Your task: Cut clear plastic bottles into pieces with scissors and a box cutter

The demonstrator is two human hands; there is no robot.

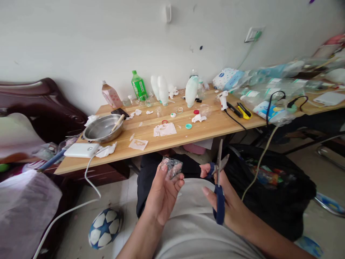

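Clear plastic piece (172,169) was grasped between thumb and fingers of the left hand (164,197), above the lap, just off the table's (161,144) front edge. Right hand (232,202) gripped scissors (219,172) by the blue handles, blades spread, apart from the plastic. Below the front edge, right side: open black bag (285,208), colourful wrappers (269,176) inside. Near the table's left edge: metal bowl (94,128), wooden stick (118,123) leaning in it. White box (81,150) lay at the front-left corner. Toward the back edge: pink bottle (111,95), green bottle (139,86), fill levels unclear. Clear bottles (280,84) lay piled toward the right end.
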